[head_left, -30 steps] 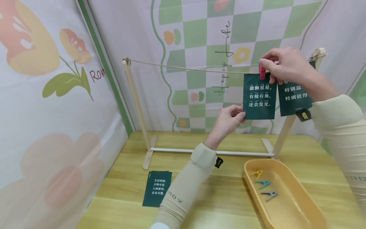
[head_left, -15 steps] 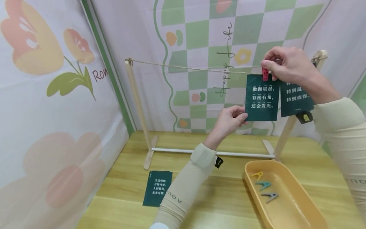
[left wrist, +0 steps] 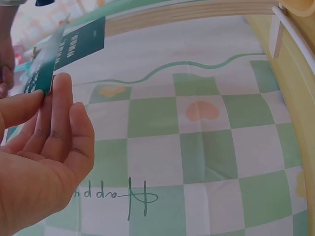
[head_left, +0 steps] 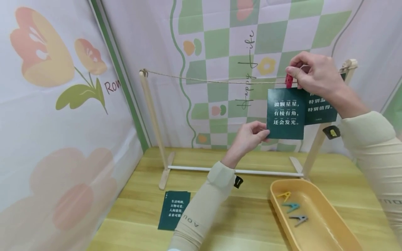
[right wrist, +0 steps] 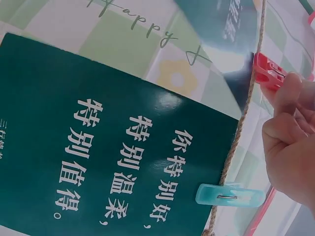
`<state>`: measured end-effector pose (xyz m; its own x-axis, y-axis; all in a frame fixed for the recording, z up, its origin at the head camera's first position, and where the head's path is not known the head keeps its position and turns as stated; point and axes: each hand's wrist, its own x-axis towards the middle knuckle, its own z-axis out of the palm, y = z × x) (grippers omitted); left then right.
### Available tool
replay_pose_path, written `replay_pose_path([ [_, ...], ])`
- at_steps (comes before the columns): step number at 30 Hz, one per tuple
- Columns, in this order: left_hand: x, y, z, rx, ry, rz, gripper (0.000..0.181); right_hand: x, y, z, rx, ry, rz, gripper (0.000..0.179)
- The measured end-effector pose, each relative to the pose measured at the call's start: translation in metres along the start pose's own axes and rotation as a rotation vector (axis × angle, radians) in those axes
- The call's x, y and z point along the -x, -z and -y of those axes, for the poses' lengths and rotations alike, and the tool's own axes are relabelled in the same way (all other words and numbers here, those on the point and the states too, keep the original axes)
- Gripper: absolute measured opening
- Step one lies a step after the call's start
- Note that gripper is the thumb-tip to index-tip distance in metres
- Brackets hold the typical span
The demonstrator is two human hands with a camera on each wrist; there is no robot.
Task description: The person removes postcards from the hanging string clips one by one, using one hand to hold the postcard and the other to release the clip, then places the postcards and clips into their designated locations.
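Two grips: left (head_left: 248, 140) pinches card (head_left: 285, 115) | right (head_left: 321, 75), red clip (head_left: 289, 81) | head misses hung turquoise clip (right wrist: 246, 197)

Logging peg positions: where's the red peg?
Head view, right of centre: the red peg is in the right hand, at the rope, at the top edge of the card the left hand holds.

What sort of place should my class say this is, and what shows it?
Perhaps an indoor craft or display corner: printed sheeting hangs behind the table, a wooden frame strung with twine bears a clipped card, and a yellow tray holds pegs.
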<state>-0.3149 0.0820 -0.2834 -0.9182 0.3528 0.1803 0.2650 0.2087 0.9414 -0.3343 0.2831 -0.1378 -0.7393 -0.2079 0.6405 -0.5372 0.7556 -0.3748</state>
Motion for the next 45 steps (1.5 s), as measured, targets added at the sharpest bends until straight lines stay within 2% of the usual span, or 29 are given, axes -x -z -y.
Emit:
replay_pose_path([
  [7, 0.001, 0.003, 0.004, -0.003, 0.013, 0.026, 0.016, 0.003, 0.0, 0.001, -0.028, -0.026, -0.042, 0.02],
  [11, 0.003, 0.008, 0.006, 0.012, 0.023, 0.034, 0.015, 0.005, 0.001, 0.001, -0.009, -0.036, -0.063, 0.021],
  [15, 0.005, 0.012, 0.009, 0.017, 0.019, 0.035, 0.017, 0.009, 0.002, 0.002, 0.017, -0.013, -0.092, 0.021],
  [19, 0.008, 0.019, 0.013, 0.024, -0.011, 0.048, 0.019, 0.014, 0.003, 0.006, 0.058, 0.026, -0.115, 0.022],
  [23, 0.011, 0.027, 0.017, 0.039, -0.036, 0.053, 0.019, 0.022, 0.003, 0.011, 0.09, 0.027, -0.073, 0.031],
  [27, 0.014, 0.034, 0.021, 0.032, -0.037, 0.034, 0.017, 0.03, 0.001, 0.015, 0.084, 0.023, -0.02, 0.037],
  [34, 0.019, 0.041, 0.022, 0.03, -0.007, 0.037, 0.014, 0.042, 0.001, 0.016, 0.065, 0.075, -0.043, 0.033],
  [40, 0.026, 0.047, 0.023, 0.025, 0.009, 0.045, 0.012, 0.054, -0.001, 0.015, 0.107, 0.066, -0.015, 0.033],
  [45, 0.033, 0.05, 0.026, 0.016, 0.031, 0.05, 0.011, 0.065, -0.005, 0.016, 0.135, 0.116, -0.014, 0.034],
])
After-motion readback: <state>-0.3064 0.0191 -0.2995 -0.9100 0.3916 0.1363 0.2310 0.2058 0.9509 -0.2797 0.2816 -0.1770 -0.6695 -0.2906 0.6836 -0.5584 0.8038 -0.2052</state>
